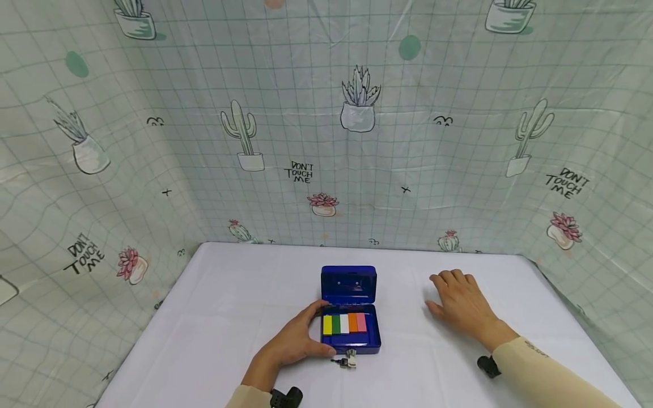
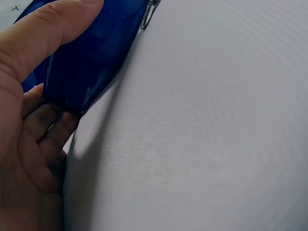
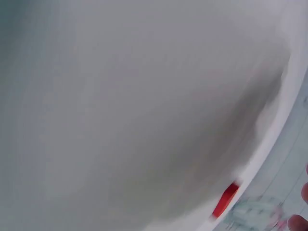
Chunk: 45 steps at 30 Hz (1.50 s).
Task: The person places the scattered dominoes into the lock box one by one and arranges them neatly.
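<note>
A small blue cash box (image 1: 364, 344) stands on the white table with its lid (image 1: 348, 290) raised. Inside lies a row of coloured blocks (image 1: 344, 323): yellow, green, white, orange and pink. My left hand (image 1: 291, 341) grips the box's left side, thumb at the front corner and fingers towards the hinge. Keys (image 1: 351, 360) hang from the front lock. Over the table to the right is my right hand (image 1: 460, 303), fingers loosely bent and nothing seen in it. The right wrist view shows a red block (image 3: 225, 199) on the white surface, with fingertips (image 3: 298, 223) apart from it.
A white cloth covers the table (image 1: 240, 294). Cactus-printed fabric (image 1: 285, 130) hangs behind it and along both sides. Each wrist carries a black camera strap (image 1: 285, 398).
</note>
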Motion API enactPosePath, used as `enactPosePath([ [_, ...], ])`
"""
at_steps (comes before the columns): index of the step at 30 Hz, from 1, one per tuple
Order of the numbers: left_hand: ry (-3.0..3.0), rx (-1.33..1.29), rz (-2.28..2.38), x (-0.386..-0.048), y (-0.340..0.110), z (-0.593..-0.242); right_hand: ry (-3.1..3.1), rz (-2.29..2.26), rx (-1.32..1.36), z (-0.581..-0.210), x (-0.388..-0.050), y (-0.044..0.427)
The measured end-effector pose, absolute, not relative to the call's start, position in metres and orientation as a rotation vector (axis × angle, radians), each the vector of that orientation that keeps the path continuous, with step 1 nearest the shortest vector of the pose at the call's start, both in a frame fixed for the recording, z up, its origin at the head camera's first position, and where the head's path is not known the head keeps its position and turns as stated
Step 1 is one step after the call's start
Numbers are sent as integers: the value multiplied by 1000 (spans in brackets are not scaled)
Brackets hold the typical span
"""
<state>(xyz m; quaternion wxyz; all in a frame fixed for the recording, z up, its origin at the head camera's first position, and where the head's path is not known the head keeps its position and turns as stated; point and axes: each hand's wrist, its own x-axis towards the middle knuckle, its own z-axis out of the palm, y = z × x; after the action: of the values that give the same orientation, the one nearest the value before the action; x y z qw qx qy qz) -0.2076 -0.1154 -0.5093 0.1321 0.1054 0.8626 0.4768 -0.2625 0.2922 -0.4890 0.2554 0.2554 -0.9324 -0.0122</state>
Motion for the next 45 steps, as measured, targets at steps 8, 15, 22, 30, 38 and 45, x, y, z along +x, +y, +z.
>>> enactPosePath([
  [8, 2497, 302, 1388, -207, -115, -509, -2655, -85, 580, -488, -270, 339],
  [15, 2498, 311, 1387, -207, -114, -508, -2760, -122, 529, -489, -273, 357],
  [22, 2492, 313, 1396, -205, -114, -508, -2762, -170, 552, -494, -278, 364],
  [30, 2497, 296, 1396, -204, -114, -507, -2780, -196, 556, -497, -281, 368],
  [38, 2505, 290, 1389, -205, -114, -508, -2752, -168, 602, -498, -283, 368],
  [45, 2504, 301, 1398, -206, -114, -509, -2775, -90, 604, -496, -283, 365],
])
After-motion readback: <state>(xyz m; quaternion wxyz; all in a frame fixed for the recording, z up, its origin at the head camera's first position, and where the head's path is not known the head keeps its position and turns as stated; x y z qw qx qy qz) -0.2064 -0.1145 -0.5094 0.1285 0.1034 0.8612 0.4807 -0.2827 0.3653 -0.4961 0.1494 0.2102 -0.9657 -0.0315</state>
